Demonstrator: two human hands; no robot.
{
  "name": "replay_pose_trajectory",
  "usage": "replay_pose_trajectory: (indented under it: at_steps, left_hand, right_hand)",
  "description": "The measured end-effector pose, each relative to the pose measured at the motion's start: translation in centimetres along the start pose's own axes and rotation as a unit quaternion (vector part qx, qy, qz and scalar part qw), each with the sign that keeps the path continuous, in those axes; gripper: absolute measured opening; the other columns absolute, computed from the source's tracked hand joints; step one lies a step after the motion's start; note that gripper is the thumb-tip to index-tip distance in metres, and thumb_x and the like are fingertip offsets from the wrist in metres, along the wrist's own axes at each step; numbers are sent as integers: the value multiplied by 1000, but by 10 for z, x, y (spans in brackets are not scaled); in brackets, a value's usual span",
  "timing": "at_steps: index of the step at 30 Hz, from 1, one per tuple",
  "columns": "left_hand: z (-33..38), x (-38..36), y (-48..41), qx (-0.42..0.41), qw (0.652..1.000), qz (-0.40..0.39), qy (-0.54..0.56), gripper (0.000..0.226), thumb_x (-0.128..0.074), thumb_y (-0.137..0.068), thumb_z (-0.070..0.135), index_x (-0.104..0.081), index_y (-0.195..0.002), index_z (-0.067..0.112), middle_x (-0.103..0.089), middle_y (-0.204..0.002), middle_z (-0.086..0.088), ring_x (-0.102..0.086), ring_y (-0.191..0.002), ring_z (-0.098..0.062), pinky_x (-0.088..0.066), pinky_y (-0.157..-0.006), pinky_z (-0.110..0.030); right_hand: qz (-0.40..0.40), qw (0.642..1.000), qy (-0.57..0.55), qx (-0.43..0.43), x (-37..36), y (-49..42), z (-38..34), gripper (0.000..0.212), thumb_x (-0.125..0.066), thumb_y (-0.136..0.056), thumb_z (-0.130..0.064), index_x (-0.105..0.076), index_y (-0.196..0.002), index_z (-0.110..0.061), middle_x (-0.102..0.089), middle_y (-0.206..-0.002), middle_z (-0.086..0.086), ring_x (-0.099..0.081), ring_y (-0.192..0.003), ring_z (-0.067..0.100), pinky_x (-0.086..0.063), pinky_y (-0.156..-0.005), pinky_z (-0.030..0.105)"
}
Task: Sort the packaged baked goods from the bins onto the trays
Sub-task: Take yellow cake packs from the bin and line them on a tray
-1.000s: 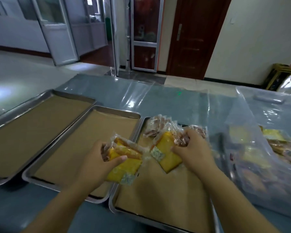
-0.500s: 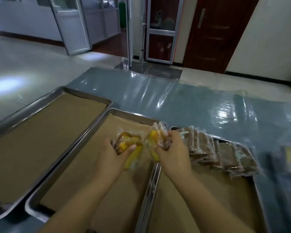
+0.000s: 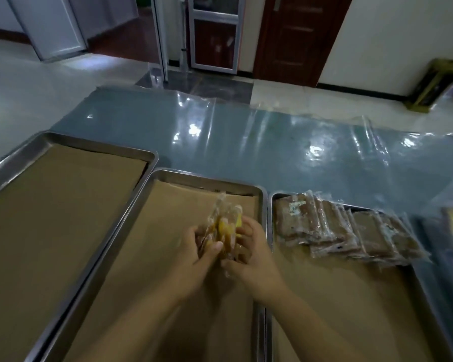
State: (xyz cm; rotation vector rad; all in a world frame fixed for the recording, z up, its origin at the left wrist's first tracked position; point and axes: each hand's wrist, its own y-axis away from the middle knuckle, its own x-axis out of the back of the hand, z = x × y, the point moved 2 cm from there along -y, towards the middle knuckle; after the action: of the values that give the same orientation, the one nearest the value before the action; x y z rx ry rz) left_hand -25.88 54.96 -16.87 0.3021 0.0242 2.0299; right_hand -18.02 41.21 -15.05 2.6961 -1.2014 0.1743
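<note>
your left hand [image 3: 194, 253] & right hand [image 3: 251, 259] both grip yellow cake packs [image 3: 224, 229] over the middle tray [image 3: 131, 231]; brown packs [image 3: 350, 231] in right tray [image 3: 429, 296].

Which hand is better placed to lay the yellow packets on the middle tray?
Probably the left hand: it grips the clear-wrapped yellow cake packets above the brown paper of the middle steel tray, while the right hand, also gripping them, hangs near that tray's right rim.

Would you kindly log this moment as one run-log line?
left hand, right hand: grip yellow packets | where: over middle tray | right tray: row of brown packets
</note>
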Motion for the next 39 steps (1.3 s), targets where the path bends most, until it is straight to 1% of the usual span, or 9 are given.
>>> replay_pose_trajectory:
  at_steps: [4,8,11,14,19,25,29,34,39]
  left_hand:
    - [-19,9,2,-35,987,-87,-128,61,-62,-65,71,-26,-111,58,-48,-124,4,-51,-112,-8,-46,-94,-33]
    - [-24,7,9,-110,938,-201,-260,89,-66,-58,69,-8,-126,65,-33,-135,15,-39,-122,-5,-38,-100,-28]
    - [-27,7,12,-180,900,-259,-299,90,-66,-66,61,-7,-134,59,-11,-147,25,-18,-136,-7,-27,-109,-31]
    - [-31,4,8,-223,876,-236,-356,85,-72,-71,44,-20,-139,47,-4,-143,27,-13,-133,-8,-24,-107,-31]
    - [-38,-2,-7,-243,890,-168,-349,77,-74,-73,25,-32,-136,39,-14,-146,16,-27,-134,-24,-34,-103,-44]
    - [-29,-9,-56,-233,908,-140,-320,66,-71,-78,12,-43,-135,26,-18,-144,19,-26,-130,-16,-23,-104,-28]
    - [-16,-13,-91,-212,913,-145,-316,60,-66,-81,6,-44,-135,21,-23,-147,11,-24,-135,-16,-22,-109,-28]
    - [-15,-13,-110,-186,913,-120,-343,52,-63,-85,18,-43,-134,21,-25,-152,1,-38,-131,-19,-36,-105,-34]
    - [-25,-11,-106,-137,909,-89,-383,56,-50,-89,49,-33,-138,26,-19,-154,5,-34,-131,-14,-43,-97,-33]
  right_hand:
    - [-18,998,60,0,4,20,6,99,-80,-65,-10,-26,-139,-49,-43,-135,-5,-51,-121,14,-51,-93,39]
    - [-21,990,139,-28,11,40,20,89,-79,-66,-28,-30,-137,-47,-39,-135,-6,-48,-122,10,-47,-98,39]
    - [-11,989,143,-31,18,48,24,82,-77,-67,-43,-33,-137,-45,-44,-133,-10,-50,-120,8,-47,-98,37]
    - [-22,979,201,-35,25,47,26,83,-73,-71,-44,-26,-138,-53,-40,-133,-16,-49,-120,6,-46,-99,35]
    - [-26,963,268,-20,35,28,25,86,-73,-79,-27,-19,-144,-45,-38,-134,-14,-45,-121,8,-44,-100,30]
    - [-10,941,338,-19,53,-18,16,86,-70,-83,-26,-17,-149,-35,-36,-137,-6,-41,-122,11,-37,-100,22]
    - [8,932,361,-25,61,-55,14,85,-69,-84,-23,-15,-149,-31,-20,-146,0,-39,-127,18,-35,-104,24]
    - [23,889,457,-11,69,-83,15,77,-63,-88,-21,-17,-148,-30,-16,-149,4,-38,-127,27,-43,-99,37]
    - [-9,850,526,-28,69,-90,17,76,-58,-89,-21,-11,-149,-27,-22,-151,5,-23,-132,32,-34,-104,43]
